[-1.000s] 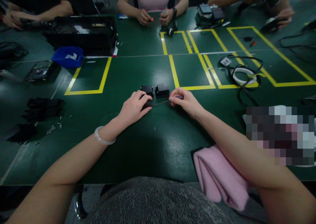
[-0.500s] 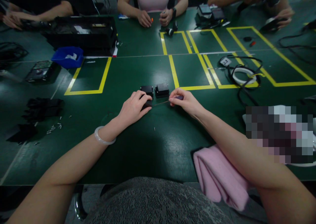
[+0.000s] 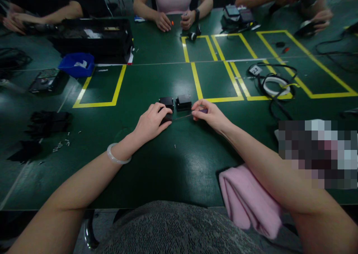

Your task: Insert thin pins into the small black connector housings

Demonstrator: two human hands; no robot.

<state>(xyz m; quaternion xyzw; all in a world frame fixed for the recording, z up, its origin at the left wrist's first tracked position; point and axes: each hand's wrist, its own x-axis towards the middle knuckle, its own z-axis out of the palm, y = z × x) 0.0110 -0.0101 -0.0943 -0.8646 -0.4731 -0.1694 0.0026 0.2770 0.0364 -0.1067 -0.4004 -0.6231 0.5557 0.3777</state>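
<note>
My left hand is closed around a small black block that rests on the green table. My right hand pinches a thin screwdriver with a purple handle; its shaft points left and its tip meets the block. Two more small black blocks stand just beyond my fingers. A pale bangle sits on my left wrist.
A folded pink cloth lies by my right forearm. Tiny screws dot the table. Black parts lie left, a blue bin and black case behind. Coiled cables sit right. Other people's hands work at the far edge.
</note>
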